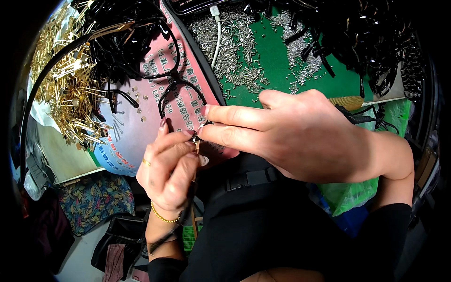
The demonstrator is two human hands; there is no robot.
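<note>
While the left hand (165, 176) pinches a half-hidden part (198, 146) by the black glasses (174, 76) at its 12 o'clock, the right hand (300, 136) meets it from 3 o'clock, grip unclear; steadiness should aid alignment.

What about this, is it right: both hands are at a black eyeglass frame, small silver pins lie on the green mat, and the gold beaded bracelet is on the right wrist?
Not quite: the head view shows the gold beaded bracelet on the left wrist. The rest stands: both hands are at a black eyeglass frame, and small silver pins lie on the green mat.
</note>
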